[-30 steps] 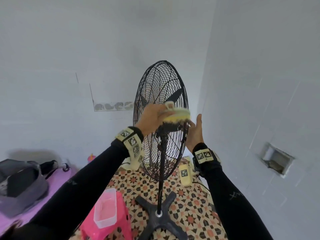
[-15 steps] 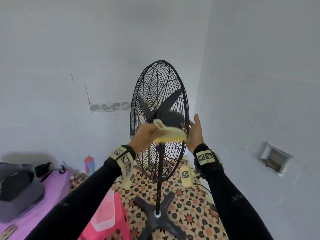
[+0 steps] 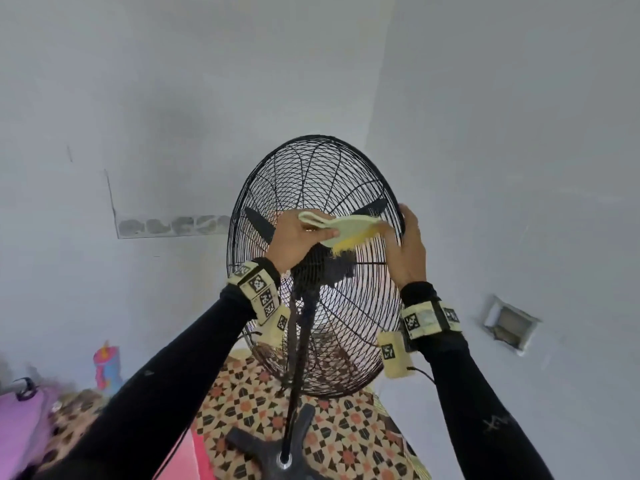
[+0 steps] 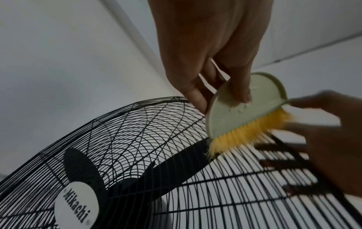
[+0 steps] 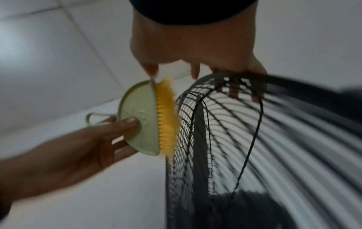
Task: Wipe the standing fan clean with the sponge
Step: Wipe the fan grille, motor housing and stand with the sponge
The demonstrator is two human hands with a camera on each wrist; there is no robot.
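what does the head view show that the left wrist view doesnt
Only the head view shows the fan's pole and cross base, the patterned floor, both wrist bands and a wall recess.

Only the left wrist view shows the Mikachi badge on the grille's centre, and the yellow bristles meeting the wires up close.

Both show the left hand gripping the pale green scrubber against the black grille, and the right hand holding the grille's rim.

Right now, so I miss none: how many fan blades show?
2: one blade left of the left hand, a second blade near the right hand; more may hide behind them.
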